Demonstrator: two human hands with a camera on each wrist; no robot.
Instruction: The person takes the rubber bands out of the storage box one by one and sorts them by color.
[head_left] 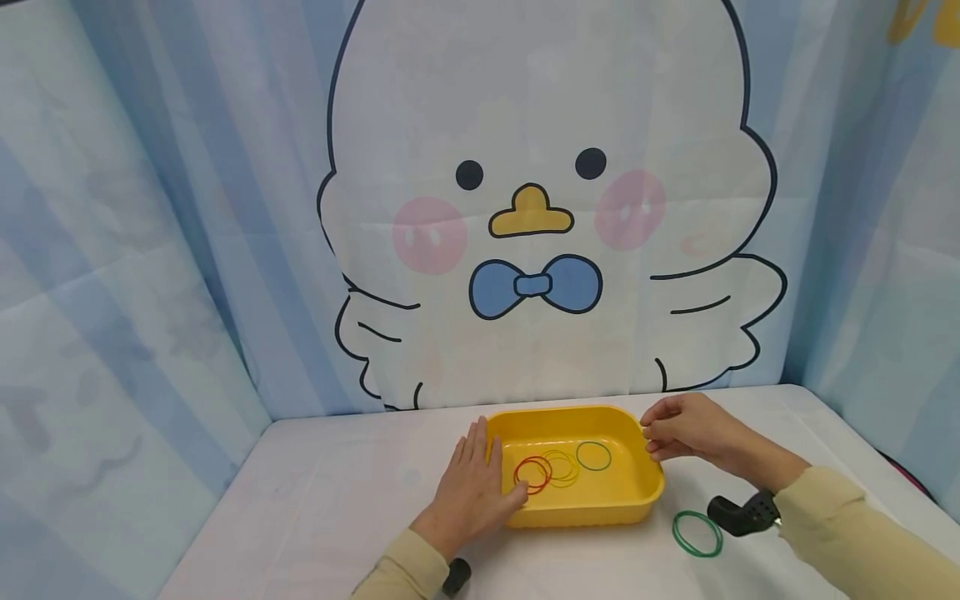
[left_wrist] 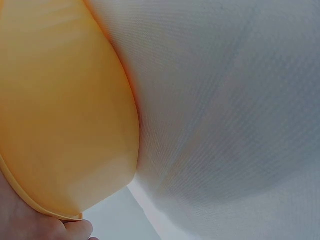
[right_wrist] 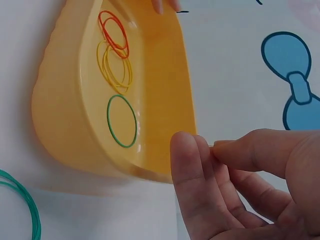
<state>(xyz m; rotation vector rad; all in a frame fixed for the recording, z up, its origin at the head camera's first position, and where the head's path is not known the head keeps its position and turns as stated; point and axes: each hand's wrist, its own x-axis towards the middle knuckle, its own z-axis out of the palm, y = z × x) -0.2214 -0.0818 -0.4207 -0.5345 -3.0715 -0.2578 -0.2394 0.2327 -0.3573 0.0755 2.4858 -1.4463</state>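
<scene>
Well, from where I stand the job looks partway through; a little stack of green rubber bands (head_left: 699, 553) lies on the white tablecloth (head_left: 322, 500), near the right front corner of the yellow plastic tray (head_left: 585, 517); inside, on the tray's floor, red rubber bands (right_wrist: 125, 35) overlap yellow rubber bands (head_left: 561, 467), with a single green rubber band (head_left: 595, 470) just beside the yellow; so the green ones are split between tray and cloth, and I'd judge the colours only partly parted, though I cannot tell which way the bands travel. The left hand (head_left: 468, 492) rests at the tray's left edge, fingers stretched out and gripping nothing; the right hand (head_left: 693, 433) is by the right rim, thumb and fingertips drawn together; whether they pinch the rim, a band or nothing, I cannot tell.
</scene>
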